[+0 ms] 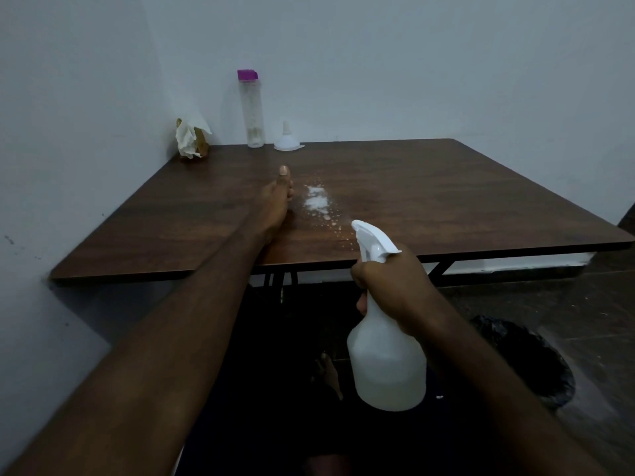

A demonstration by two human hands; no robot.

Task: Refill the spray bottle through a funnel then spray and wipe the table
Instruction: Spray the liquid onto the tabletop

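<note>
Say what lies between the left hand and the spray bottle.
Between left hand and spray bottle, a white spray patch with scattered droplets lies on the table; the head view shows it.

The left hand [275,201] lies edge-on on the table [446,187], its fingers mostly hidden behind it. The right hand [395,286] covers the neck and trigger of the spray bottle [386,359]. A crumpled tissue [188,140] hides most of a brown thing [203,146] I can't identify. Below, 1 foot [330,372] shows only dimly.
</note>
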